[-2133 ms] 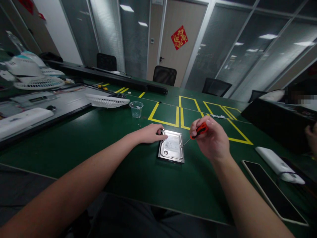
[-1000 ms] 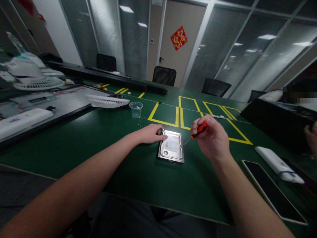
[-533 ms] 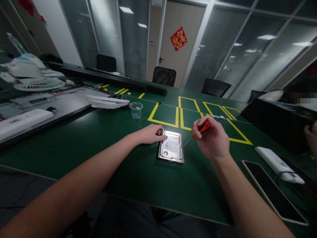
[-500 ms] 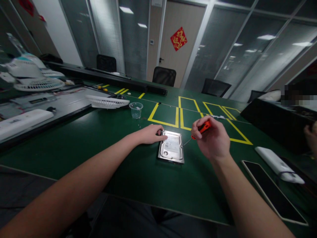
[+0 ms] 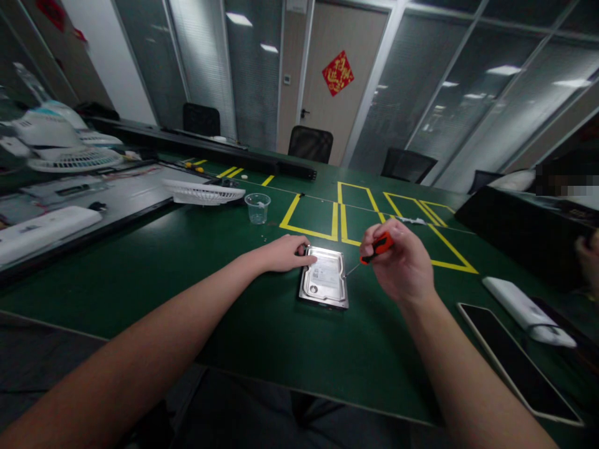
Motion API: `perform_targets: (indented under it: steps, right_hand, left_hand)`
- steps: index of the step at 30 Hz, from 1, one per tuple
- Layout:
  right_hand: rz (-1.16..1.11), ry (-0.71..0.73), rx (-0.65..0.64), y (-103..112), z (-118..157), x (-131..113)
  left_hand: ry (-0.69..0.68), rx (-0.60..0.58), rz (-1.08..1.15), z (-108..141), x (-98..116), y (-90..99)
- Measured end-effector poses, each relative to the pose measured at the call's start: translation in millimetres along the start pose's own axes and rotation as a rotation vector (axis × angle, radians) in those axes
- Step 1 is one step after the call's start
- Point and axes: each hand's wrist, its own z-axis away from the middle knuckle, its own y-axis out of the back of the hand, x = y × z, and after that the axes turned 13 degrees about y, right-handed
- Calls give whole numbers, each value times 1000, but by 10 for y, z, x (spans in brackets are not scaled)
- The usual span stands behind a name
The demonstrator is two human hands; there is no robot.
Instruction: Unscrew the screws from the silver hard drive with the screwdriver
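A silver hard drive (image 5: 325,277) lies flat on the green table, its labelled lid facing up. My left hand (image 5: 286,252) grips its upper left edge, thumb resting on the lid and the other fingers curled at the far side. In my right hand (image 5: 400,262) is a red and black screwdriver (image 5: 378,247), held at a slant with the fingers wrapped round the handle. Its thin shaft points down and left, and the tip touches the drive's right edge, near a screw spot. The exact contact is too small to make out.
A clear plastic cup (image 5: 257,209) stands beyond my left hand, near a white fan grille (image 5: 203,192). To the right lie a phone (image 5: 517,362) and a white power bank-like block (image 5: 528,312). Another person's hand (image 5: 588,255) shows at the right edge, beside a black box (image 5: 510,234).
The screwdriver's handle has turned and shifted slightly in my right hand, with the tip still at the drive's right edge. My left hand and the drive have stayed put.
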Motion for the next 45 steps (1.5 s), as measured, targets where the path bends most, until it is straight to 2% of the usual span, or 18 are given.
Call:
perform_targets:
  steps: [18, 27, 45]
  right_hand:
    - [-35, -31, -10, 10, -18, -31]
    - [49, -10, 4, -3, -12, -11]
    - [-15, -46, 3, 3, -22, -40]
  left_hand:
    - [-15, 0, 16, -6, -21, -6]
    - [-11, -5, 14, 0, -15, 0]
    - [-6, -15, 20, -6, -31, -5]
